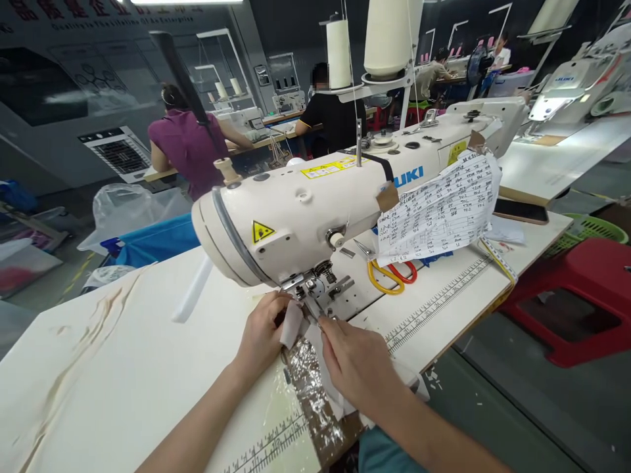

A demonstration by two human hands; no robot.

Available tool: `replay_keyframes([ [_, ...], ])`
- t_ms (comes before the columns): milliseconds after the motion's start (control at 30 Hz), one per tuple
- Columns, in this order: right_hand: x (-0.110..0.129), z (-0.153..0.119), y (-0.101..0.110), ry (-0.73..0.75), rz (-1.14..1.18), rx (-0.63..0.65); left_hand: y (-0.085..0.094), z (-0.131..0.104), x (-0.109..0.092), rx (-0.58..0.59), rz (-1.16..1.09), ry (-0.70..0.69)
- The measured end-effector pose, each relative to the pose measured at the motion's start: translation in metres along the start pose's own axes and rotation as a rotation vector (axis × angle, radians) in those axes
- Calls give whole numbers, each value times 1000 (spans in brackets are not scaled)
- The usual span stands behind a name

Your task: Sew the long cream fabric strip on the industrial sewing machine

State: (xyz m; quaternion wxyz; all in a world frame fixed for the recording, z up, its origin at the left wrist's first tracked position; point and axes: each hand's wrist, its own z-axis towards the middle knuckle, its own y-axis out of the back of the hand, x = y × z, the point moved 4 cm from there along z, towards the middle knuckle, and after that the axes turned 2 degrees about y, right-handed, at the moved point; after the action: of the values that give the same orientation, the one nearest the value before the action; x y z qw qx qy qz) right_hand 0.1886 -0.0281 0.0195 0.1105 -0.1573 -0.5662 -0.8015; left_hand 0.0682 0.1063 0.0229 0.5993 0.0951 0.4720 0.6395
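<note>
A white sewing machine [296, 203] stands across the table, its needle area just beyond my hands. My left hand [263, 328] is closed on a strip of white fabric [292, 324] close to the presser foot [308, 292]. On the other side, my right hand [352, 358] pinches the same white fabric, with thumb and forefinger together near the needle plate. Part of the cloth hangs down below my right hand, over a brown, clear-taped edge [315, 387]. The fingertips of my left hand are partly hidden behind the fabric and the machine head.
Yellow-handled scissors [385, 277] and a red-handled pair [405, 272] lie right of the needle area. A handwritten sheet [438, 207] hangs on the machine. A phone [520, 211], a tape measure [499, 261] and a red stool [576, 295] are at right. Several people sit at machines behind.
</note>
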Motion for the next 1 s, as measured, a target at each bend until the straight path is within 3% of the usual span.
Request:
replay_keyframes([
  [400, 1, -2, -3, -4, -26, 34, 0, 2, 0, -15, -24, 91],
  [533, 2, 0, -3, -25, -44, 51, 1, 0, -2, -42, 38, -2],
  [700, 4, 3, -2, -31, -56, 62, -1, 0, -11, -46, 229, -222],
  [867, 4, -6, 0, -19, -59, 33, 2, 1, -18, 36, 207, -279],
  [1000, -1, -42, 13, -4, 166, -46, 5, -4, -21, 168, 176, -224],
])
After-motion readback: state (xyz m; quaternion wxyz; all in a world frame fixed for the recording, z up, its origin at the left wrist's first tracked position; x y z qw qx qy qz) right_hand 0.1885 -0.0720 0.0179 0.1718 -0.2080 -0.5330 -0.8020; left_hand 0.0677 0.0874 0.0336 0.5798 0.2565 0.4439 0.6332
